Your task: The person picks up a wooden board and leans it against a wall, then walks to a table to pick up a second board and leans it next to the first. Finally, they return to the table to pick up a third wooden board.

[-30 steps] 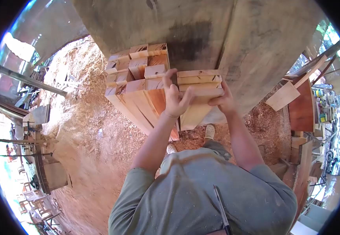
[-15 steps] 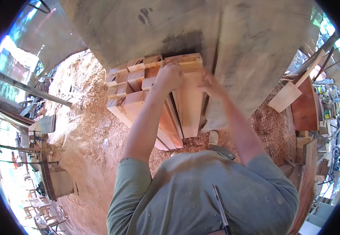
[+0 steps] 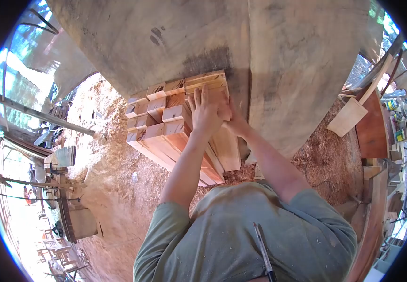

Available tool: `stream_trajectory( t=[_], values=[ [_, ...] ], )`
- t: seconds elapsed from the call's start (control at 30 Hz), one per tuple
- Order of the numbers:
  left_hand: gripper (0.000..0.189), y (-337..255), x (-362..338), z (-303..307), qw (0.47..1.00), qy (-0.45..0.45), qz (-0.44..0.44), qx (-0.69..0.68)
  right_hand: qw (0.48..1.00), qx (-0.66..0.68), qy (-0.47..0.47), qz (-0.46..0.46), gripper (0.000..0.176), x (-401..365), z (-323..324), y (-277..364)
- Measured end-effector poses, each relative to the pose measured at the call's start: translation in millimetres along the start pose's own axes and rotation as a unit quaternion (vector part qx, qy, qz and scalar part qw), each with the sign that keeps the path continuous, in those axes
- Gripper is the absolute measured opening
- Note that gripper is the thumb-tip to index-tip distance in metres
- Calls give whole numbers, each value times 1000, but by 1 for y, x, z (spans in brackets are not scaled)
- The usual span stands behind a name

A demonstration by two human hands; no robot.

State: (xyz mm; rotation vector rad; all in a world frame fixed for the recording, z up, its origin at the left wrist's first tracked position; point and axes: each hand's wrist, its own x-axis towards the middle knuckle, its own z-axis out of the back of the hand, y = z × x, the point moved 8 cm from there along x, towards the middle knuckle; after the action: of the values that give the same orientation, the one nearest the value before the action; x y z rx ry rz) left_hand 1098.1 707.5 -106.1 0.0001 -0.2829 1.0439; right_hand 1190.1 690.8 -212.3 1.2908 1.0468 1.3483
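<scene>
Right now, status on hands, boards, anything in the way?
Left hand spread over ends of the boards. Right hand at their outer side. Boards beside stacked beams, partly hidden by hands.

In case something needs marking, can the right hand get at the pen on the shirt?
Probably yes. The right hand is at the boards, so it would have to draw back, but nothing visible covers the pen or blocks the way.

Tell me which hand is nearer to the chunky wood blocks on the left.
Left. The left hand is just right of the wood blocks; the right hand is farther off, by the thinner boards' right edge.
</scene>
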Motion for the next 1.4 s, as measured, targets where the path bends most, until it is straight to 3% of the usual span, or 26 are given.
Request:
stream_trajectory(
  t=[0.23,0.3,0.33,0.4,0.47,0.5,0.53,0.57,0.6,0.63,0.67,0.7,0.73,0.77,0.87,0.9,0.93,1.0,1.03,1.13,1.2,1.23,1.3,1.4],
  values=[
    [28,5,3,8,998,-51,-3,-27,992,-83,88,-29,104,1,13,-8],
    [29,12,-2,18,990,-81,-47,-106,975,-52,161,-145,94,-10,31,6],
    [35,26,-12,29,963,-104,-28,-249,966,-20,160,-205,87,-16,37,-47],
    [30,21,-45,85,950,-251,35,-183,953,86,154,-246,80,-45,55,-105],
    [22,18,-95,123,909,-296,166,-243,922,-58,190,-332,67,-99,99,-171],
    [17,24,-128,123,897,-294,208,-256,866,-185,246,-395,56,-135,127,-209],
    [13,25,-160,124,874,-303,215,-315,851,-181,168,-464,42,-186,162,-258],
    [11,15,-190,134,863,-295,270,-309,835,-287,213,-417,39,-227,189,-289],
    [15,4,-216,145,865,-291,294,-285,865,-314,165,-355,40,-276,226,-330],
    [18,-6,-239,158,872,-277,308,-262,804,-391,238,-379,40,-302,241,-297],
    [23,-14,-262,168,878,-262,320,-241,715,-370,392,-446,41,-384,288,-399],
    [23,-19,-283,172,873,-270,331,-236,607,-329,542,-478,44,-430,296,-406],
    [25,-24,-304,178,862,-316,314,-241,630,-345,496,-488,39,-455,326,-398],
    [27,-30,-326,182,849,-363,295,-245,665,-336,454,-489,35,-441,311,-344],
    [24,-27,-399,138,837,-252,427,-231,743,-256,401,-471,23,-379,234,-198],
    [23,-28,-425,119,828,-197,482,-207,742,-256,337,-520,21,-365,213,-217],
    [25,-31,-448,100,780,-126,560,-249,736,-255,275,-564,25,-353,187,-233],
    [37,-36,-526,13,738,133,612,-251,741,-201,217,-603,18,-313,146,-254],
    [38,-50,-562,-21,733,226,591,-251,821,-86,201,-528,8,-281,109,-270],
    [40,-90,-625,-11,724,224,590,-277,832,-185,222,-473,16,-219,10,-209],
    [42,-104,-658,18,671,106,602,-419,875,-107,214,-422,22,-205,-52,-172],
    [42,-106,-681,21,664,95,610,-422,873,-114,227,-417,22,-209,-73,-162],
    [42,-94,-741,50,640,-21,681,-356,847,-109,368,-366,27,-236,-142,-139],
    [42,-90,-825,65,602,-85,742,-282,799,-212,447,-342,29,-290,-203,-130]
  ],
)
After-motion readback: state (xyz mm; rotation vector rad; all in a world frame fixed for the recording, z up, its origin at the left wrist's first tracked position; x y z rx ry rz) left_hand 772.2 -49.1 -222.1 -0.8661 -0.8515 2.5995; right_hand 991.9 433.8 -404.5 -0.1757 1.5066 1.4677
